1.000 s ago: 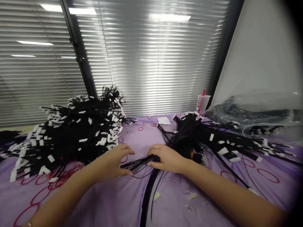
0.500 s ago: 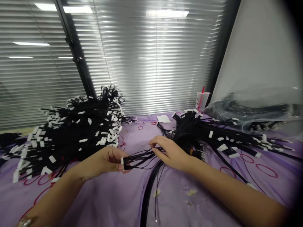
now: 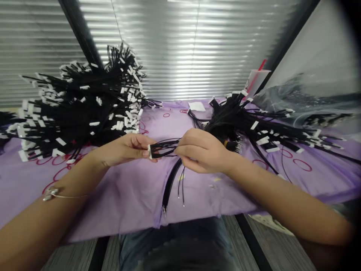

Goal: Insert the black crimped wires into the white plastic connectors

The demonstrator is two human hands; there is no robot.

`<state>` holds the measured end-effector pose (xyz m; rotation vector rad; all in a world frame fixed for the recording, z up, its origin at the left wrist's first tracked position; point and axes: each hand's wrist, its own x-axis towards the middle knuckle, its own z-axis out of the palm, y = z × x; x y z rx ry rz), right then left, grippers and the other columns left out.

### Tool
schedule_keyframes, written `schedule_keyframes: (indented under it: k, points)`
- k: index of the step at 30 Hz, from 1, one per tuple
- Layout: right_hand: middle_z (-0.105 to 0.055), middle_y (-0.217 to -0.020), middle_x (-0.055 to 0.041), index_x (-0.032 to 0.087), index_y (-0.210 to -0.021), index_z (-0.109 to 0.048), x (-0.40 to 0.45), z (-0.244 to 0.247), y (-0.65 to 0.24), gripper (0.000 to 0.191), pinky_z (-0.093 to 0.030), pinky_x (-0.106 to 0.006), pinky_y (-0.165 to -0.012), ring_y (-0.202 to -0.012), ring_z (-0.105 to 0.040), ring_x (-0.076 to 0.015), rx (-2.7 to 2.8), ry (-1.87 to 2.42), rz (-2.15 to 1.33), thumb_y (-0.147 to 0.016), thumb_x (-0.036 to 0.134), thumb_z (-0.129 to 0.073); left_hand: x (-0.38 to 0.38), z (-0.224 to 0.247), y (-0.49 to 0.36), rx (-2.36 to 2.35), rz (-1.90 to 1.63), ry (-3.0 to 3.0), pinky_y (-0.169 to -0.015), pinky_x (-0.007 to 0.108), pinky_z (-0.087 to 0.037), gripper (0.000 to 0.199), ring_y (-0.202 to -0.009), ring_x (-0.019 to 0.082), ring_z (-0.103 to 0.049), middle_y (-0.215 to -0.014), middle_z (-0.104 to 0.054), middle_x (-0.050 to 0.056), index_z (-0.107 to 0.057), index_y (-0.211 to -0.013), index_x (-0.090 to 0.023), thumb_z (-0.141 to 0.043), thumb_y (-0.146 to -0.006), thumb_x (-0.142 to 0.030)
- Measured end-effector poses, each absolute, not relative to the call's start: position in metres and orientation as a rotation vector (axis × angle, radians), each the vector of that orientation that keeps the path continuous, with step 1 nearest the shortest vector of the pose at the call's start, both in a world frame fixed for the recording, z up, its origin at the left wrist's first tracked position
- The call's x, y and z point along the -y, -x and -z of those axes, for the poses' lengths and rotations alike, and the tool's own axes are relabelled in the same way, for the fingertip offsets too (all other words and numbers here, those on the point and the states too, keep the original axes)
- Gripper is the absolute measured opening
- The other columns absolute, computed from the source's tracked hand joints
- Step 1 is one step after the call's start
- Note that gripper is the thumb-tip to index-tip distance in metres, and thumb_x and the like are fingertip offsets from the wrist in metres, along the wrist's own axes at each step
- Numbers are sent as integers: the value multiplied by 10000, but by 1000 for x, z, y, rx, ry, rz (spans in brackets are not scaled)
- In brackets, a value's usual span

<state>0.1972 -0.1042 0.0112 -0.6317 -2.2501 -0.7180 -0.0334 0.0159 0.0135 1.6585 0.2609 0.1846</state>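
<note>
My left hand (image 3: 124,149) pinches a white connector (image 3: 149,151) at the end of a small bunch of thin black wires (image 3: 165,148). My right hand (image 3: 201,150) closes on the same wires a short way along, and they span the gap between my hands. Behind my right hand lies a black wire bundle with white tags (image 3: 254,126). A larger tagged heap of black wires (image 3: 84,101) sits to the left of my left hand. Black cable ends (image 3: 170,184) hang below my right hand.
Purple cloth (image 3: 113,203) covers the table, with red rubber bands (image 3: 59,162) scattered on it. At the back stand a plastic cup with a red straw (image 3: 258,81) and a clear bag of wires (image 3: 293,98). Window blinds (image 3: 180,49) fill the background.
The view has tilted down, showing my lap and the table edge. My hands have drawn closer, lifting the wires further off the cloth, and my right hand has closed on them.
</note>
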Motion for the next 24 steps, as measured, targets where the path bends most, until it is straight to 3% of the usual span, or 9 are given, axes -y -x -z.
schedule_keyframes:
  k: [5, 8, 10, 15, 17, 21, 24]
  points:
    - [-602, -1045, -73, 179, -1134, -497, 104, -7, -193, 262, -504, -318, -876, -995, -568, -144, 2118, 753, 632, -883, 255, -499, -16, -10, 33, -264, -184, -1649, -773, 216, -516, 173, -761, 125, -662, -794, -730, 52, -756, -897, -145, -737, -779, -269]
    - [-559, -1235, -124, 134, -1277, -441, 103, -6, -193, 505, -459, -380, -1013, -1178, -521, -195, 2166, 873, 496, -878, 431, -531, -15, -9, 32, -285, -243, -1575, -772, 239, -542, 278, -737, 132, -681, -742, -715, 20, -731, -1035, -202, -753, -761, -245]
    - [-551, -1286, -142, 112, -1356, -381, 101, -3, -194, 651, -476, -383, -1001, -1174, -536, -210, 2239, 960, 401, -860, 505, -536, -13, -9, 31, -322, -369, -1475, -767, 257, -561, 408, -707, 133, -692, -705, -695, -14, -686, -1134, -268, -772, -738, -225]
    - [-618, -1186, -96, 131, -1328, -454, 92, 7, -196, 415, -509, -324, -950, -1052, -598, -150, 2174, 1170, 215, -950, 293, -391, -11, -9, 27, -384, -672, -1416, -553, 180, -527, 300, -667, 146, -688, -761, -708, 23, -738, -932, -221, -832, -654, -287]
    - [-611, -1193, -96, 131, -1300, -486, 91, 6, -198, 409, -489, -327, -994, -1098, -577, -147, 2152, 1149, 215, -956, 330, -391, -11, -10, 26, -398, -701, -1453, -528, 181, -511, 340, -672, 155, -690, -760, -713, 26, -731, -964, -222, -833, -648, -296]
    - [-531, -1298, -142, 136, -1316, -475, 94, -5, -204, 513, -425, -408, -1072, -1234, -485, -203, 2180, 1040, 384, -905, 444, -484, -10, -15, 28, -567, -744, -1812, -659, 256, -554, 405, -721, 171, -696, -864, -744, 49, -686, -1114, -233, -757, -731, -341]
    - [-545, -1280, -132, 142, -1286, -505, 94, -10, -210, 479, -413, -405, -1080, -1238, -477, -198, 2198, 1047, 345, -910, 437, -475, -11, -18, 32, -745, -858, -2170, -830, 324, -534, 353, -904, 223, -689, -1040, -729, 86, -697, -1110, -210, -674, -794, -364]
